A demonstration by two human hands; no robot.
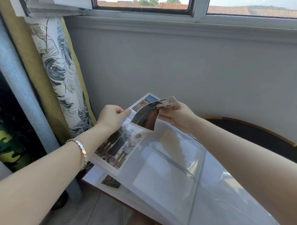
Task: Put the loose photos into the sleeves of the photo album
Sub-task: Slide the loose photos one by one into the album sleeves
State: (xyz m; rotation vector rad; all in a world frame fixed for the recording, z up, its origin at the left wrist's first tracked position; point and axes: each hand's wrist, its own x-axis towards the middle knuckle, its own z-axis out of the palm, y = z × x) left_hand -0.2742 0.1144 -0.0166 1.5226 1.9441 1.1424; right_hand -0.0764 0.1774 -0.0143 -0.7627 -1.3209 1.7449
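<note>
**Setting:** private home, a corner of a lived-in room under a window.

- **Far:** white-framed sliding window [197, 15], looking onto terracotta tiled roofs [252, 11] and trees.
- **Below it:** plain grey painted wall [181, 62] with a moulded ledge.
- **Left:** cream curtain printed with grey-green leaves [60, 70], gathered upright, beside a mustard-yellow fabric panel [27, 54] and a grey padded upright pole [17, 81].
- **Far left, low:** green camouflage-patterned cloth [0, 139].
- **Right:** dark round woven piece with a brown cane rim [263, 135], by the wall.
- **Near:** pale tiled floor [91, 209]; white-paged photo album with clear plastic sleeves [167, 173], holding group snapshots.
</note>
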